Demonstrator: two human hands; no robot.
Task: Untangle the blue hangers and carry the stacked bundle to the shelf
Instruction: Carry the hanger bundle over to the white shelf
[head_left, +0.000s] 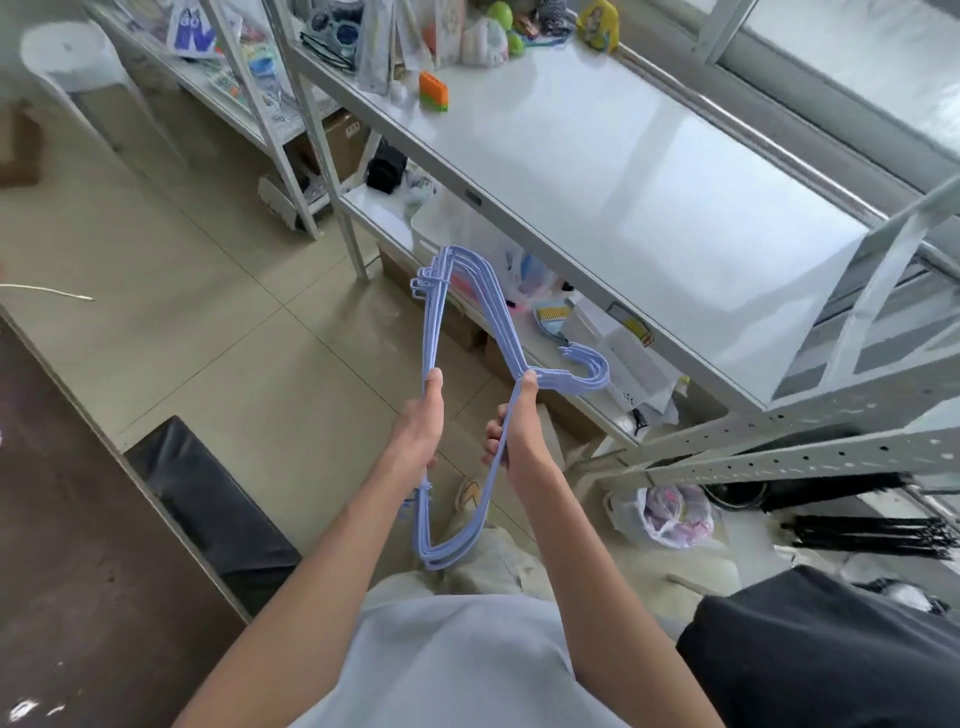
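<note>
Head view. Blue hangers (457, 332) sit near frame centre as one nested bundle, held over the tiled floor (218, 332) in front of the person's torso. Left hand (422, 426) is closed around the straight bottom bars, thumb pointing up along them. Right hand (514, 431) is closed on the sloped shoulder bars just below the necks, fingers wrapped through. Hooks point toward 3 o'clock, just past the right thumb. One end of the bundle reaches up toward 12 o'clock; the other hangs down at 6 o'clock between the forearms, above a shoe.

White metal shelf (649, 171) runs from 12 to 3 o'clock, its top surface largely bare and glossy. Orange-and-green block (434, 91) stands on it near 12 o'clock, beside clutter at the far end. Lower shelf holds bags and boxes, partly hidden. White stool (72, 57) stands at 10 o'clock.
</note>
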